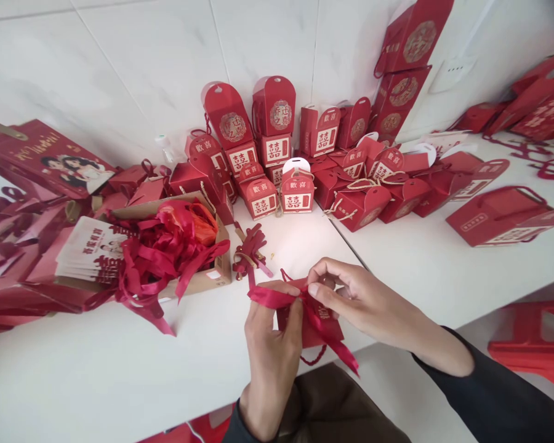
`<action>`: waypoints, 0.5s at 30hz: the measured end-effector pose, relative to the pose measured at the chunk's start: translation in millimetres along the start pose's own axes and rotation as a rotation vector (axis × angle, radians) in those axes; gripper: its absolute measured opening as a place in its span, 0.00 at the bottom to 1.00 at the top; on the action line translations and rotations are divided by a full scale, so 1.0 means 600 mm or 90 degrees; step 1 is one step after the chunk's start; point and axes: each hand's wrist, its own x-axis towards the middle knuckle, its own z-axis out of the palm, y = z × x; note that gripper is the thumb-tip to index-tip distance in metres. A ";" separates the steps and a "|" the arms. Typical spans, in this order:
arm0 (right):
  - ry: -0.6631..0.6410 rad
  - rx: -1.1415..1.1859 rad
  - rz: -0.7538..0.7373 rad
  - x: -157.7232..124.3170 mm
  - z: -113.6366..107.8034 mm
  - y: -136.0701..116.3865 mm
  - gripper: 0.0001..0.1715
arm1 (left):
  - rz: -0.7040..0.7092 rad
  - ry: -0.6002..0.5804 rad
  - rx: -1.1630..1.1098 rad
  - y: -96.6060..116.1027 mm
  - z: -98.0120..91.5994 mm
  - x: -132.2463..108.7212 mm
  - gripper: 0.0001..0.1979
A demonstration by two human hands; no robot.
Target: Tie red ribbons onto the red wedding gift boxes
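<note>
A small red gift box (311, 335) with a twisted cord handle sits at the table's front edge, partly covered by both hands. Across its top runs a shiny dark red ribbon (335, 349), one tail trailing down to the right. My left hand (277, 329) pinches the ribbon between thumb and fingers, with a loop sticking out to the left. My right hand (344, 289) has its thumb and forefinger closed on the ribbon near the middle of the box. The exact crossing of the ribbon under the fingertips is hidden.
Left of the hands stands a cardboard box (215, 275) heaped with red ribbons (166, 240). A small bundle of ribbon pieces (250, 246) lies beside it. Red gift boxes (298, 195) line the wall, some stacked. Red bags (69, 154) crowd the left. Red stools (530, 344) stand below right.
</note>
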 end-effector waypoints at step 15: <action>-0.003 0.033 0.001 0.005 -0.004 -0.001 0.08 | -0.033 -0.023 0.010 -0.001 0.000 -0.004 0.07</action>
